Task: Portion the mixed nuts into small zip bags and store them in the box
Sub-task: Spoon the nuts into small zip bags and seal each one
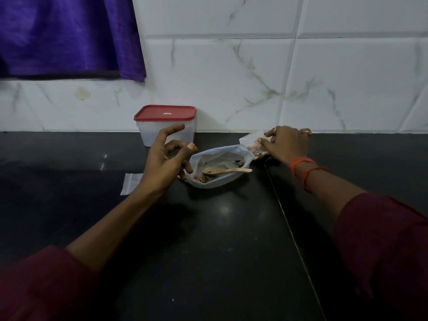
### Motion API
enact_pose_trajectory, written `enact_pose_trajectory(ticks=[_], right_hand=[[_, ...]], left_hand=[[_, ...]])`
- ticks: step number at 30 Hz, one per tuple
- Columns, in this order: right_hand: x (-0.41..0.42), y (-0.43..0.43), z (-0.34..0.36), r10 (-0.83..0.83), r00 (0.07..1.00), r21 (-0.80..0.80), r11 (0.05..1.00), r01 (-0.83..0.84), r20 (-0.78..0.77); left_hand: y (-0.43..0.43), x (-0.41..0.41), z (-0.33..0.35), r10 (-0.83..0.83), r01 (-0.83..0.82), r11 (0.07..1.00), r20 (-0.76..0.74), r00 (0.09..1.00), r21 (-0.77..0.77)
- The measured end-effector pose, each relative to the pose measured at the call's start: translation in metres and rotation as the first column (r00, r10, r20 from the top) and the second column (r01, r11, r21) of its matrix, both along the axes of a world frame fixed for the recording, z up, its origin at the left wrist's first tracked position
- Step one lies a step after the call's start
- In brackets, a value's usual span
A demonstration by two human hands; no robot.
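Black counter (208, 228) — zip bag (251, 141) held under right hand (288, 143); left hand (166, 158) apart.

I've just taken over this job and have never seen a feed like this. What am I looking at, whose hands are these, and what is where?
There is no machine here. A person works with bare hands, and the single picture comes from a camera on their head, looking forward and down. The left hand hovers with loosely curled fingers and holds nothing. The right hand grips a small filled bag near the wall. Between the hands, on the black counter, lies an open big bag with a few nuts and a wooden spoon inside. A flat empty bag lies by the left wrist. The box stands against the wall with its red lid on.
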State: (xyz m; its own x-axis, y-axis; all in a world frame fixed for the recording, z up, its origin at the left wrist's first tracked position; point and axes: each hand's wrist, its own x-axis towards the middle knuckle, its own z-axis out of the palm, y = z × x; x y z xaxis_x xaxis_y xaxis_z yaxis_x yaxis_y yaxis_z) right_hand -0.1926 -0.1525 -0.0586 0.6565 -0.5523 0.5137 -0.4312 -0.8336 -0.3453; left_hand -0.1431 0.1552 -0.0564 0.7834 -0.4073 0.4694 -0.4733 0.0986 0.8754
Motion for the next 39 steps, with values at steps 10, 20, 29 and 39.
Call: enact_pose_trajectory(ticks=[10, 20, 29, 39], right_hand=[[-0.035, 0.088, 0.036, 0.081, 0.860, 0.185, 0.962, -0.199, 0.504], [-0.052, 0.141, -0.016, 0.685, 0.720, -0.165, 0.728, -0.666, 0.115], [-0.052, 0.125, -0.024, 0.679, 0.724, -0.158, 0.733, -0.662, 0.122], [-0.050, 0.119, -0.027, 0.681, 0.724, -0.178, 0.729, -0.660, 0.104]], left_hand=[[0.018, 0.016, 0.000, 0.332, -0.348, 0.937, 0.225, 0.916, 0.037], [0.047, 0.035, -0.003, 0.352, -0.592, 0.549, 0.480, 0.804, 0.590], [0.060, 0.048, -0.004, 0.270, -0.433, 0.078, 0.399, 0.876, 0.898], [0.065, 0.048, -0.001, 0.363, -0.530, 0.117, 0.460, 0.810, 0.840]])
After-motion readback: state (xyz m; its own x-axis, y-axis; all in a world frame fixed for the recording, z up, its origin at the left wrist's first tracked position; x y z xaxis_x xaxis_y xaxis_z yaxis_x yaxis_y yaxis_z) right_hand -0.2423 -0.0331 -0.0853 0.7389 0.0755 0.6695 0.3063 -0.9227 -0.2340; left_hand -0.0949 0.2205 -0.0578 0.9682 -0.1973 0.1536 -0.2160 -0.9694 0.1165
